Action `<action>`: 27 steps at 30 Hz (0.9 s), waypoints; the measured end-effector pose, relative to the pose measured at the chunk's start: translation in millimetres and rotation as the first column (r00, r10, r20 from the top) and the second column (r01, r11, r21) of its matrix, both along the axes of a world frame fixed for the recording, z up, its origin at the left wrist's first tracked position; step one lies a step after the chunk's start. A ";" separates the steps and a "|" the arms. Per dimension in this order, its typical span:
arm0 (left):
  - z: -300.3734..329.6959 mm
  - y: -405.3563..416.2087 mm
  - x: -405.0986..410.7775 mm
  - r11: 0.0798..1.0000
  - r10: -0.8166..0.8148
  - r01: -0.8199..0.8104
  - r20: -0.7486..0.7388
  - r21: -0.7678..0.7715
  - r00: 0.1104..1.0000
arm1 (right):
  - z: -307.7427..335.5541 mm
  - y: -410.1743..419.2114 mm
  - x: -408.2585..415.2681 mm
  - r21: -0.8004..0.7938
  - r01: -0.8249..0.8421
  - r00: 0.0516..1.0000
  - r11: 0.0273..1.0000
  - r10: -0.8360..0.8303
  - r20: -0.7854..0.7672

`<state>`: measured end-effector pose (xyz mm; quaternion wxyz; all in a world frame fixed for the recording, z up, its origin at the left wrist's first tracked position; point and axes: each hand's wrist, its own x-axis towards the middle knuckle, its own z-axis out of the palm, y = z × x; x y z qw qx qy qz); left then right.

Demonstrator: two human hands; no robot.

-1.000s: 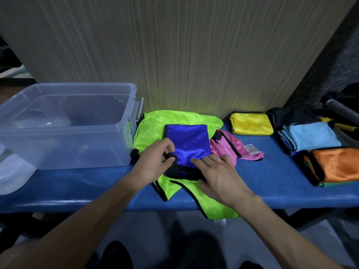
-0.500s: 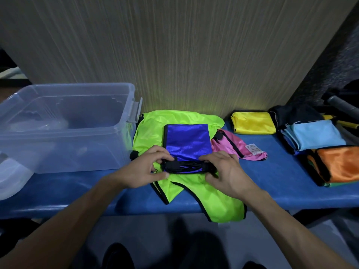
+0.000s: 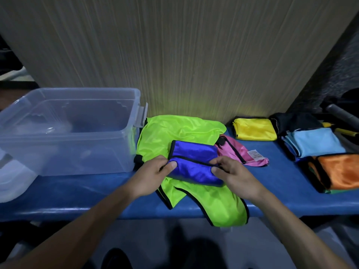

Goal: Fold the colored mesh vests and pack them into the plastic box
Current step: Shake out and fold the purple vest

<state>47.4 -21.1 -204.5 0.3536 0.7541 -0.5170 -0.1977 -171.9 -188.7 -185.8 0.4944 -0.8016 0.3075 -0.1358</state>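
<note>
A blue mesh vest [image 3: 194,164] with black trim lies half folded on top of an unfolded lime-green vest [image 3: 174,133]. My left hand [image 3: 153,175] pinches the vest's near flap at its left end. At the flap's right end my right hand [image 3: 235,175] pinches it too. The flap is turned over onto the vest's far half. A clear plastic box [image 3: 77,150] stands to the left on the blue bench [image 3: 77,193], with nothing coloured inside it. A pink vest [image 3: 235,150] lies partly under the green one.
Folded vests lie at the right: yellow [image 3: 254,129], light blue [image 3: 314,142], orange [image 3: 338,169] and a black one [image 3: 291,121]. The box lid [image 3: 13,179] leans at the far left. A wood-grain wall rises right behind the bench. The green vest hangs over the front edge.
Both hands have taken the blue vest's near end and turned it up and away over the far half, so the bundle is shorter. The hands now sit at its two ends.
</note>
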 end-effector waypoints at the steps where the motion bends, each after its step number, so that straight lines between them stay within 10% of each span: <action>1: 2.6 -3.5 -1.9 0.999 0.030 -0.030 -0.006 0.014 1.000 | 1.8 -0.2 2.7 0.007 0.032 0.999 0.999 -0.032 0.005; 27: 16.1 -61.9 -2.4 0.868 0.283 -0.407 0.392 0.283 0.875 | -12.7 -18.6 65.8 -0.666 0.122 0.862 0.736 -0.411 -0.297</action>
